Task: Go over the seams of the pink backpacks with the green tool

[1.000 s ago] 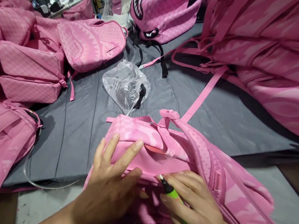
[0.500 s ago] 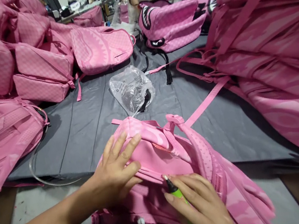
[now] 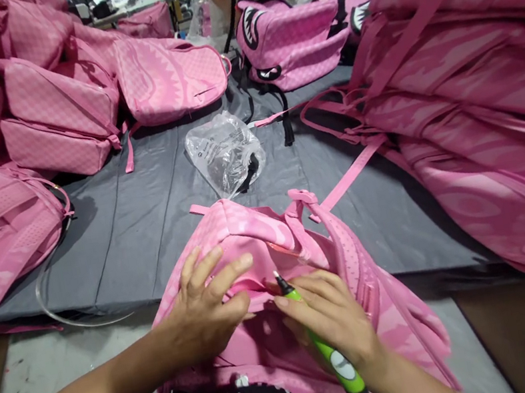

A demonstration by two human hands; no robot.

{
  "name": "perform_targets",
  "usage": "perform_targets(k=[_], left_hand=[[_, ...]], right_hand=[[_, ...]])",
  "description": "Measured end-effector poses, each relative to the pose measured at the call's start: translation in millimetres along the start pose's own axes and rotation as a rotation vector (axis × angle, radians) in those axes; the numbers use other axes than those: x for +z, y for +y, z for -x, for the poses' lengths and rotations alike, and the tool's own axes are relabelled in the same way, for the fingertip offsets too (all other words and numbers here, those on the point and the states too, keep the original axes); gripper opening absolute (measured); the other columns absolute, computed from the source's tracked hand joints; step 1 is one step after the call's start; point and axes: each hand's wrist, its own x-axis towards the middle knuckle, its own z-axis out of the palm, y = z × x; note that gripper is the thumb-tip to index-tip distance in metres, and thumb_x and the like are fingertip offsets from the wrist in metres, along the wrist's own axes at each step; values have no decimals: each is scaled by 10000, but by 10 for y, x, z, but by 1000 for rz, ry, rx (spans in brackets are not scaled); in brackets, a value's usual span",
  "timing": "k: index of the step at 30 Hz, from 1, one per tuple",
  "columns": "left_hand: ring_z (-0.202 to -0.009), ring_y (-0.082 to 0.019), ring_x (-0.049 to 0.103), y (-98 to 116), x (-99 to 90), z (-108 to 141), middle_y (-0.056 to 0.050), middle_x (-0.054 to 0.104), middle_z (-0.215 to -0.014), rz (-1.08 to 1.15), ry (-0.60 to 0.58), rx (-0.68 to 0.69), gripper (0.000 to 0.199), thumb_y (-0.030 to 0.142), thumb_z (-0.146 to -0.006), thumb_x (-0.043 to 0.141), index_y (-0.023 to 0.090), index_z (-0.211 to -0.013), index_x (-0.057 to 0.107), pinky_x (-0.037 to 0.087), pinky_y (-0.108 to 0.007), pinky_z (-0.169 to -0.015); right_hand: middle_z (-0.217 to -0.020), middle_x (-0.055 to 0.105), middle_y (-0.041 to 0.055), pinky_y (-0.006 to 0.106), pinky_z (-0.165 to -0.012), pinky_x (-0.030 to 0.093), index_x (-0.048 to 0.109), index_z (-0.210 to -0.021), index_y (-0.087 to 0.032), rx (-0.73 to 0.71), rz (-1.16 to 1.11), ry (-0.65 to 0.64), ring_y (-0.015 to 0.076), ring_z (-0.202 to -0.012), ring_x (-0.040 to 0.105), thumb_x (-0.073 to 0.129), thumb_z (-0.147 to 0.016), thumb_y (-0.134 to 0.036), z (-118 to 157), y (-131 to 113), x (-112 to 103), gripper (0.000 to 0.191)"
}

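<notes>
A pink backpack (image 3: 267,223) in mottled pink tones rests at the table's near edge and over my lap, its main compartment gaping towards me. My left hand (image 3: 204,301) lies on the inner cloth at the left of the opening, fingers spread and thumb apart. Within my right hand (image 3: 331,313) is a green marker pen (image 3: 340,362) with a black collar and a pale tip pointing up into the opening. The fingers of that hand also rest against the bag's cloth; a padded shoulder strap (image 3: 348,262) curves just beside them.
Pink backpacks are piled at left (image 3: 58,114), and a tall stack (image 3: 469,99) rises at right. A crumpled clear plastic bag (image 3: 224,152) lies on the grey-covered table (image 3: 155,222). Beyond a pink shark-mouth bag (image 3: 290,39), two other people's arms are visible.
My right hand has moved up and left with the marker pen, bringing more of its green barrel into sight. My left hand stays on the bag. The camera view has shifted slightly.
</notes>
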Motion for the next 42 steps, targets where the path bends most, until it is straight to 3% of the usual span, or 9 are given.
perform_targets(k=[3, 7, 12, 16, 22, 27, 32, 37, 42], left_hand=[[-1447, -348, 244, 97, 43, 38, -93, 336, -1520, -60, -31, -125, 106, 195, -849, 643, 209, -953, 630, 257, -608, -1189], [-1487, -376, 139, 130, 68, 173, -65, 164, -1590, -60, 80, -180, 274, 173, -797, 717, 258, -1046, 641, 308, -615, -1161], [-1496, -378, 94, 136, 142, 164, -36, 58, -1633, -67, 90, -200, 314, 172, -764, 761, 266, -1045, 655, 276, -639, -1159], [-1432, -417, 235, 196, 198, 153, -90, 304, -1537, -29, 10, -242, 215, 368, -772, 772, 232, -893, 658, 307, -654, -1118], [-1203, -267, 498, 243, 67, 154, -28, 660, -1089, -61, -164, -112, 59, 279, -865, 657, 226, -850, 636, 294, -504, -1113], [-831, -253, 630, 502, 275, -316, -111, 688, -816, -303, -327, -8, 141, 209, -894, 579, 97, -941, 649, 436, -432, -928], [-726, -209, 611, 711, 570, -418, -79, 655, -741, -170, -232, 78, 148, 49, -872, 490, 101, -840, 625, 470, -380, -822], [-666, -198, 580, 572, 590, -218, -79, 634, -704, -85, -234, 159, 199, 45, -874, 477, 11, -991, 635, 462, -369, -703], [-681, -175, 596, 265, 320, -567, -25, 670, -729, 35, -355, 160, 193, 89, -894, 474, 144, -921, 657, 459, -329, -659]], right_hand=[[-1097, 733, 121, 485, -978, 453, 616, -1135, -182, -53, 107, 65, 247, -1132, 638, 636, -865, -59, -170, -13, 23, 297], [-1157, 705, 145, 568, -1097, 335, 552, -1198, -203, 44, 262, 179, 317, -1368, 462, 698, -860, -170, -425, 17, -6, 369], [-1388, 546, 211, 685, -1098, 268, 320, -1465, -167, 257, 232, -81, 412, -1463, 264, 605, -903, -293, -682, 0, -24, 643], [-1440, 490, 225, 711, -1076, 260, 283, -1477, -173, 275, 328, -210, 434, -1452, 273, 542, -814, -97, -717, 156, 73, 716], [-1399, 544, 172, 641, -1092, 271, 333, -1399, -178, 243, 254, -179, 386, -1393, 398, 533, -745, -105, -679, 485, 198, 688], [-1300, 610, 164, 564, -1086, 304, 348, -1373, -169, 241, 159, -180, 319, -1194, 591, 582, -788, -225, -688, 519, 111, 632], [-1317, 590, 169, 612, -1101, 250, 331, -1379, -180, 282, 196, -238, 356, -1292, 515, 623, -806, -277, -576, 591, 29, 650], [-1339, 573, 143, 613, -1114, 246, 346, -1346, -194, 381, 106, -261, 339, -1276, 532, 657, -778, -252, -559, 710, 153, 650], [-1169, 659, 100, 542, -1070, 372, 418, -1250, -215, 412, -9, -42, 276, -1075, 647, 699, -812, -359, -473, 725, 56, 540]])
